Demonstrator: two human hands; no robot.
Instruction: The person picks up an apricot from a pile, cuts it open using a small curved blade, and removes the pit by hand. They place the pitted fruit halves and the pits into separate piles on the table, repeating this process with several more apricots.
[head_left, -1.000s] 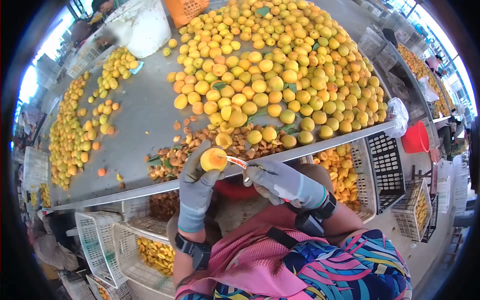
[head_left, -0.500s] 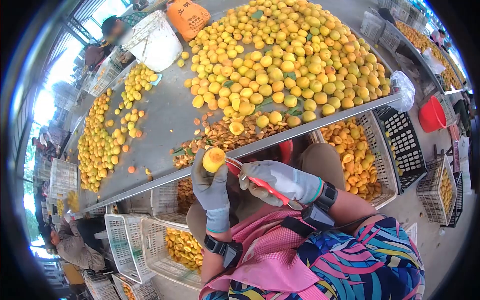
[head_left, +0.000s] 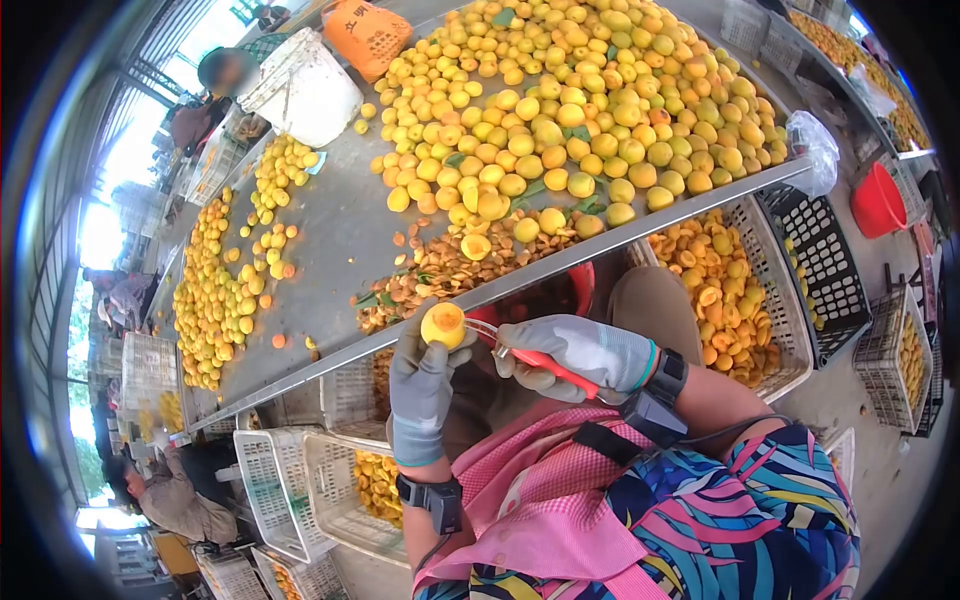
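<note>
My left hand (head_left: 420, 375), in a grey glove, pinches a yellow-orange apricot (head_left: 442, 325) just off the table's front edge. The fruit's cut orange face points up. In my gloved right hand (head_left: 580, 352) is a red-handled pitting tool (head_left: 548, 368), its narrow metal prongs reaching left to the apricot's side. Beyond both hands, loose apricot pits (head_left: 455, 272) lie heaped along the table edge. One opened apricot (head_left: 475, 247) rests on that heap.
A large pile of whole apricots (head_left: 600, 110) covers the metal table (head_left: 330, 230). Crates stand below, one holding apricot halves (head_left: 715, 290) at right, another white crate (head_left: 325, 490) at left. A white bucket (head_left: 305, 90) and orange bag (head_left: 365, 38) sit at the back. Another person (head_left: 180, 500) works at left.
Both hands have shifted slightly right and down in the view along with the apricot and tool. The whole scene has also shifted a little as the camera moved.
</note>
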